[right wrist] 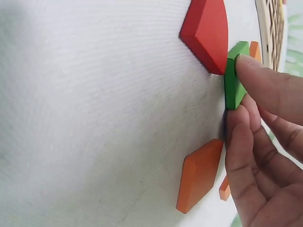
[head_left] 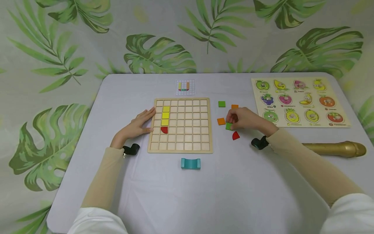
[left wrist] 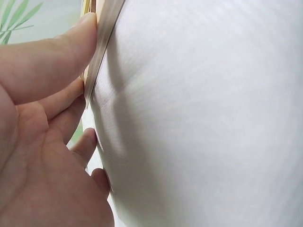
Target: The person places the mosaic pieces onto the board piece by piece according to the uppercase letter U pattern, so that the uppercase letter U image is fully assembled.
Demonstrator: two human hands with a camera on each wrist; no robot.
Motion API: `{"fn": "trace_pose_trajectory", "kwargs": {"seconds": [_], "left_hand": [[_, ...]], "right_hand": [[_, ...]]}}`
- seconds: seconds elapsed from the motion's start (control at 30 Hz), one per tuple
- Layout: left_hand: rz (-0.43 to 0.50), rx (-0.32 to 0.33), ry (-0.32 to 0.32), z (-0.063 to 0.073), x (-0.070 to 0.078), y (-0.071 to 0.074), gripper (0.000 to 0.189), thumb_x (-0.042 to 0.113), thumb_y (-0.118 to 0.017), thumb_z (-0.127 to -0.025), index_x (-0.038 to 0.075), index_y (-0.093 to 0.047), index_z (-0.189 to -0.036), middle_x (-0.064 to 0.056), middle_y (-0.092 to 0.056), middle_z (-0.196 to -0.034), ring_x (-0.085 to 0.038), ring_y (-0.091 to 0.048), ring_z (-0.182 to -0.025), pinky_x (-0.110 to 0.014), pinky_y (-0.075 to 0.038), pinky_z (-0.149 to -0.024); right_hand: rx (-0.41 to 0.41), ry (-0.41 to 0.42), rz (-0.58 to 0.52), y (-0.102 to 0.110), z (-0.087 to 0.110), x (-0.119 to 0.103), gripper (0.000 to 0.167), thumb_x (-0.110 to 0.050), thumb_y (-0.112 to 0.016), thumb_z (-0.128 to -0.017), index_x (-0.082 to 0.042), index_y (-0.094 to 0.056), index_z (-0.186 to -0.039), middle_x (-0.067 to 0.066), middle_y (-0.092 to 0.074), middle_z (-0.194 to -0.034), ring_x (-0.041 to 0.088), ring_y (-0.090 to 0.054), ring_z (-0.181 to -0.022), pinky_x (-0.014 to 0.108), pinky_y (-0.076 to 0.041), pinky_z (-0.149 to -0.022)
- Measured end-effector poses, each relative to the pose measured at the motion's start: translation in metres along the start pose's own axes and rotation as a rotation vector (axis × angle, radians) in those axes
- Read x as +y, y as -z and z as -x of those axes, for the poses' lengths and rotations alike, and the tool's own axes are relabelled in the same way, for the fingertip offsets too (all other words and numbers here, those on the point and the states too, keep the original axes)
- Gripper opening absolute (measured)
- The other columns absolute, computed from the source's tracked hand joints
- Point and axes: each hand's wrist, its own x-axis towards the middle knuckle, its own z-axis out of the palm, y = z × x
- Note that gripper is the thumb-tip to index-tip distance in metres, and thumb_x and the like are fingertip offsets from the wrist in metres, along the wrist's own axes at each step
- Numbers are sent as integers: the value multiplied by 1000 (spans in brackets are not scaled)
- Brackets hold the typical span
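Note:
My right hand (head_left: pixel 245 119) pinches a green square tile (right wrist: pixel 230 82) between thumb and fingers, low over the white tablecloth. A red quarter-round tile (head_left: pixel 235 136) and an orange square tile (head_left: pixel 221 121) lie beside it. Another orange tile (head_left: pixel 234 106) and a second green tile (head_left: pixel 221 104) are farther back. With fingers extended, my left hand (head_left: pixel 135 126) rests against the left edge of a wooden grid board (head_left: pixel 190 141). On the board, yellow square tiles (head_left: pixel 165 115) form a column, with a red quarter-round tile (head_left: pixel 164 130) below them.
A pattern card (head_left: pixel 185 87) showing a coloured U shape lies behind the board. A teal curved block (head_left: pixel 191 163) sits in front of it. To the right are a fruit puzzle board (head_left: pixel 301 102) and a gold stick-like object (head_left: pixel 336 149), partly behind my right forearm.

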Motion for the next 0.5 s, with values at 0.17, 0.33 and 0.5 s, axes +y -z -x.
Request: {"fn": "trace_pose_trajectory", "kwargs": {"seconds": [0.17, 0.33, 0.5], "left_hand": [[0, -3, 10, 0, 1, 0, 76, 18, -62, -92, 3, -17, -153, -10, -5, -160, -35, 4, -144, -71, 2, -100], [-1, -5, 23, 0, 2, 0, 76, 17, -62, -93, 5, -17, -153, -8, -5, -160, -33, 4, -144, -70, 2, -102], [-5, -7, 29, 1, 3, 0, 77, 17, -62, -93, 6, -17, -153, -8, -5, -160, -32, 4, -144, -70, 2, -102]], "right_hand": [[11, -28, 23, -2, -3, 0, 20, 6, -75, -73, -1, -64, -88, 6, -59, -78, 22, -53, -76, 34, -46, -71], [6, -33, 30, -3, -5, 0, 20, 6, -74, -72, -3, -64, -87, 5, -57, -78, 21, -52, -76, 32, -45, -69], [-17, -22, -20, 3, -4, -5, 18, 5, -73, -74, -4, -63, -86, 6, -56, -76, 22, -52, -74, 31, -44, -63]]}}
